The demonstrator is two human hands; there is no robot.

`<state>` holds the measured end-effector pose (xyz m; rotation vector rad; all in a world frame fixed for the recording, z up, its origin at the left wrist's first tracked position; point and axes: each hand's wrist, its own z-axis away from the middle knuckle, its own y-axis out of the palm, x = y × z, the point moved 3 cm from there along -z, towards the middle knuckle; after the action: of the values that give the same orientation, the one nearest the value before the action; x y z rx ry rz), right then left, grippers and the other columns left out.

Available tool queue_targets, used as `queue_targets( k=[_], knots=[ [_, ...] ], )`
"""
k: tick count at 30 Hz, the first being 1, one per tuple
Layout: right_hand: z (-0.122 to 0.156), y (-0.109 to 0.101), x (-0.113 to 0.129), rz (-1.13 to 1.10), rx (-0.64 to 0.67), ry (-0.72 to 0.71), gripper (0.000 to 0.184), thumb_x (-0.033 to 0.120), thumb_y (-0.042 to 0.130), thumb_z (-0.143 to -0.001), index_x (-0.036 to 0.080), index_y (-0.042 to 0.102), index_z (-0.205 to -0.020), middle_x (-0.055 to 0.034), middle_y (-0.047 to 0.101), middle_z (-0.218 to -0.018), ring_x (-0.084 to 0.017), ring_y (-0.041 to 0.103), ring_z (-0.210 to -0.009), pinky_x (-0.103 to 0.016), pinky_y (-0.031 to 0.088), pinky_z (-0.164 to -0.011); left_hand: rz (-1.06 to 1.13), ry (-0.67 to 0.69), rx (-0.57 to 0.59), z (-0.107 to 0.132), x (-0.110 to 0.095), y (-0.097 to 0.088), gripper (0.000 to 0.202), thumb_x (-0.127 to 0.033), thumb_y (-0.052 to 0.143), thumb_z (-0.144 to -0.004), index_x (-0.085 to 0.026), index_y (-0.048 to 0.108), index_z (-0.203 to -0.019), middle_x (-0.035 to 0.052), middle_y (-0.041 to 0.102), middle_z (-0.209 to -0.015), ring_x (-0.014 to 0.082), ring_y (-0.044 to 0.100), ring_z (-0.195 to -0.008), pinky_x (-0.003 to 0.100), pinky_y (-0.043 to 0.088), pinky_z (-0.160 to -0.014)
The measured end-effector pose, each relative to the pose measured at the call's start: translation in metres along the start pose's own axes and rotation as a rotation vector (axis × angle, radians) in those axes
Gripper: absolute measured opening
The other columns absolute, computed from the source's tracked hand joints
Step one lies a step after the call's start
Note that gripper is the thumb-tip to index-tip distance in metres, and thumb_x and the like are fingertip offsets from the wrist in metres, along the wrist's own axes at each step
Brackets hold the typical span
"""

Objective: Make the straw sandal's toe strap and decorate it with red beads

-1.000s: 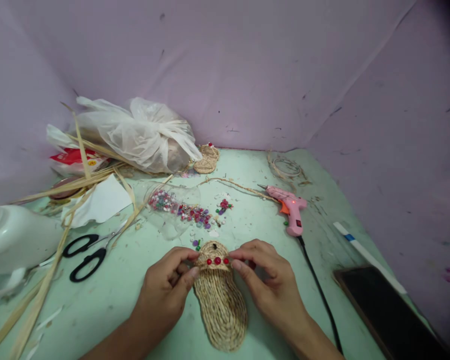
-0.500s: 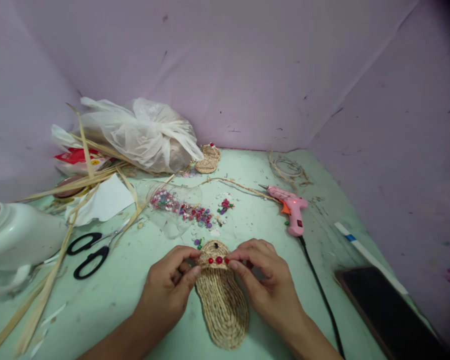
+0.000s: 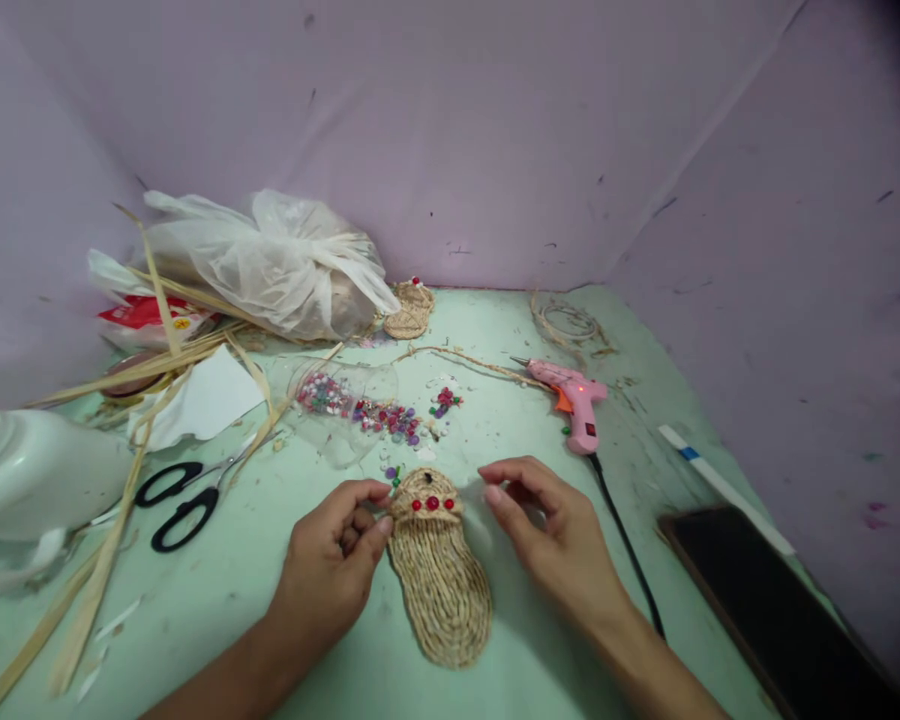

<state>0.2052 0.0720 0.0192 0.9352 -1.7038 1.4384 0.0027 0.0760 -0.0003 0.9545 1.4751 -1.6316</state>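
A small woven straw sandal (image 3: 440, 580) lies on the green table (image 3: 285, 600) with three red beads on its strap. My left hand (image 3: 335, 562) pinches the left end of the strap, fingers closed on it. My right hand (image 3: 547, 535) hovers just right of the sandal, off the strap, fingers loosely curled and apart with nothing in them. A spill of coloured beads (image 3: 390, 420) lies just beyond the sandal's toe, partly inside a clear plastic cup (image 3: 337, 410) on its side.
A pink glue gun (image 3: 574, 404) lies right of the beads, its black cord (image 3: 622, 545) running past my right wrist. Black scissors (image 3: 176, 503), straw strips (image 3: 112, 530), a white pot (image 3: 30, 475) and a plastic bag (image 3: 270, 265) crowd the left. A second woven sandal (image 3: 409, 310) lies at the back, a dark phone (image 3: 772, 615) at the right.
My right hand has let go of the right end of the strap and drawn a little to the right. My left hand keeps its pinch. The view shifted slightly.
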Motion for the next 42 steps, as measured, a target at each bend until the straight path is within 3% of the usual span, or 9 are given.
queue_targets(
  k=[6, 10, 14, 17, 21, 25, 32, 37, 42],
  knots=[
    [0.010, 0.006, -0.004, 0.372, 0.351, 0.120, 0.016, 0.021, 0.057, -0.076, 0.024, 0.070, -0.067, -0.0028, 0.070, -0.061, -0.019, 0.062, -0.054, -0.028, 0.039, -0.049, -0.359, 0.000, 0.071, 0.003, -0.007, -0.006, 0.022, -0.032, 0.047, -0.076, -0.019, 0.062, -0.069, 0.0011, 0.060, -0.059, 0.0148, 0.053, -0.051, 0.024, 0.039, -0.048],
    [0.022, 0.012, 0.018, 0.572, 0.362, 0.095, 0.011, 0.032, 0.063, -0.073, 0.024, 0.069, -0.070, -0.0042, 0.070, -0.066, -0.023, 0.064, -0.061, -0.031, 0.038, -0.050, -0.543, -0.023, 0.284, 0.010, -0.015, -0.003, 0.031, -0.032, 0.044, -0.078, -0.019, 0.058, -0.054, -0.0012, 0.049, -0.046, 0.0141, 0.045, -0.046, 0.023, 0.030, -0.046],
    [0.031, 0.021, 0.034, 0.658, 0.313, 0.080, 0.046, 0.050, 0.076, -0.054, 0.016, 0.067, -0.085, -0.0131, 0.066, -0.085, -0.033, 0.061, -0.078, -0.040, 0.046, -0.061, -0.353, -0.031, 0.403, 0.021, -0.019, 0.006, 0.030, -0.025, 0.040, -0.078, -0.018, 0.055, -0.052, -0.0027, 0.044, -0.047, 0.0129, 0.042, -0.048, 0.022, 0.028, -0.046],
    [0.031, 0.025, 0.032, 0.700, 0.237, 0.067, 0.053, 0.043, 0.077, -0.055, 0.013, 0.064, -0.096, -0.0168, 0.063, -0.093, -0.036, 0.057, -0.087, -0.049, 0.046, -0.071, -0.236, -0.013, 0.503, 0.029, -0.017, 0.013, 0.027, -0.021, 0.040, -0.077, -0.019, 0.058, -0.058, -0.0031, 0.047, -0.049, 0.0125, 0.044, -0.048, 0.021, 0.030, -0.046],
    [0.031, 0.022, 0.019, 0.569, 0.223, -0.065, 0.042, 0.020, 0.073, -0.062, 0.014, 0.058, -0.101, -0.0148, 0.060, -0.107, -0.031, 0.052, -0.099, -0.048, 0.042, -0.087, -0.443, 0.093, 0.312, 0.023, -0.019, -0.004, 0.022, -0.023, 0.044, -0.078, -0.019, 0.063, -0.066, 0.0007, 0.060, -0.061, 0.0160, 0.054, -0.057, 0.025, 0.038, -0.053],
    [0.032, 0.013, 0.008, 0.376, 0.305, -0.213, 0.029, 0.016, 0.064, -0.072, 0.015, 0.058, -0.100, -0.0127, 0.052, -0.121, -0.025, 0.046, -0.113, -0.039, 0.040, -0.095, -0.312, 0.291, 0.068, -0.006, -0.034, -0.025, 0.016, -0.024, 0.049, -0.079, -0.018, 0.063, -0.081, 0.0037, 0.066, -0.083, 0.0169, 0.061, -0.075, 0.027, 0.046, -0.070],
    [0.022, 0.002, 0.004, 0.261, 0.380, -0.276, 0.026, 0.011, 0.062, -0.066, 0.016, 0.063, -0.091, -0.0098, 0.055, -0.118, -0.021, 0.051, -0.108, -0.033, 0.043, -0.092, -0.179, 0.362, 0.325, -0.044, -0.046, -0.001, 0.016, -0.012, 0.049, -0.078, -0.016, 0.064, -0.079, 0.0034, 0.068, -0.085, 0.0155, 0.062, -0.082, 0.028, 0.048, -0.077],
    [0.018, -0.002, 0.003, 0.232, 0.426, -0.240, 0.028, 0.013, 0.062, -0.069, 0.017, 0.062, -0.097, -0.0089, 0.055, -0.116, -0.020, 0.053, -0.104, -0.032, 0.044, -0.089, -0.259, 0.675, 0.015, -0.009, -0.065, -0.006, 0.016, -0.010, 0.051, -0.078, -0.018, 0.061, -0.088, 0.0063, 0.064, -0.096, 0.0191, 0.057, -0.095, 0.034, 0.047, -0.084],
    [0.016, 0.001, 0.001, 0.200, 0.369, -0.239, 0.022, 0.010, 0.063, -0.065, 0.017, 0.064, -0.086, -0.0074, 0.058, -0.106, -0.018, 0.058, -0.092, -0.030, 0.048, -0.081, -0.535, 0.837, 0.231, 0.014, -0.088, 0.009, 0.019, -0.012, 0.052, -0.075, -0.015, 0.062, -0.090, 0.0112, 0.061, -0.108, 0.0299, 0.045, -0.112, 0.050, 0.037, -0.093]
  ],
)
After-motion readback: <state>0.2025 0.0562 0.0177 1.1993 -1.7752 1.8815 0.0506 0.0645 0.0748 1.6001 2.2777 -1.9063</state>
